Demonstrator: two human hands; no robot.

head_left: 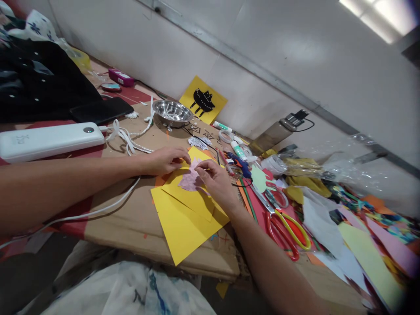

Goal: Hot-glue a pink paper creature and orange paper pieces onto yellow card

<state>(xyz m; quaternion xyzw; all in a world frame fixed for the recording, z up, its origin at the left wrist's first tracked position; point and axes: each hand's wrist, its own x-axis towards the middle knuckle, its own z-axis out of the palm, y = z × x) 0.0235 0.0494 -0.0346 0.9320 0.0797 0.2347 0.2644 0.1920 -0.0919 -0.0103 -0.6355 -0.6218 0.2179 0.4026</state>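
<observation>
A pale purple paper cutout point(190, 178) with a jagged edge lies over stacked yellow sheets point(177, 232) on the cardboard-covered table. My right hand point(215, 179) comes in from the right, its thumb and fingertips pinched at the cutout's upper right edge. On the other side, my left hand point(167, 160) hovers just above the yellow paper, fingers loosely bent and apart from the thumb. Nothing shows between them. Part of the cutout is hidden beneath my right fingers.
A steel bowl point(173, 113) stands behind the sheets. To the left lie a white power bank point(52, 141) and cables. On the right are a blue glue gun point(241, 165), large scissors point(274, 218), a bottle point(275, 133) and paper scraps. A yellow card point(216, 103) leans on the wall.
</observation>
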